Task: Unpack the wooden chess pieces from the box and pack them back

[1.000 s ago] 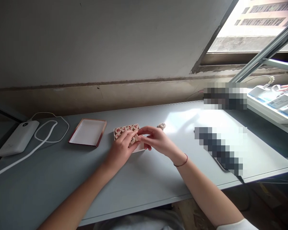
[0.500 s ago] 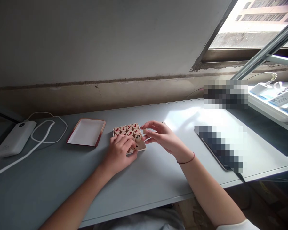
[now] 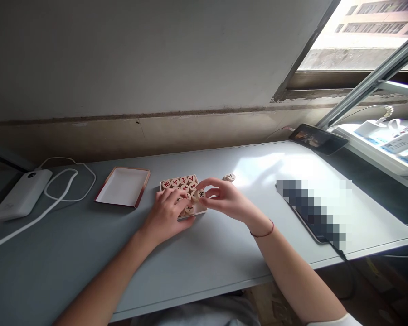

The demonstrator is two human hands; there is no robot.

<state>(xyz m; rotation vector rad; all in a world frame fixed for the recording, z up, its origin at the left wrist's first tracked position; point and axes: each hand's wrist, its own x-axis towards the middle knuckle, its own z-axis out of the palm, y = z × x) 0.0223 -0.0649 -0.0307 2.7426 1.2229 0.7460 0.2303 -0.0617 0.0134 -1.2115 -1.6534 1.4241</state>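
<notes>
The left hand (image 3: 169, 211) lay over the near side of the box of round pieces (image 3: 201, 210), its fingers loosely curled on the pieces. Above the box's right side, the right hand's (image 3: 224, 198) fingertips pinched a round piece (image 3: 201, 194); beyond, other pieces (image 3: 229, 177) sat on the desk (image 3: 224, 253).
</notes>
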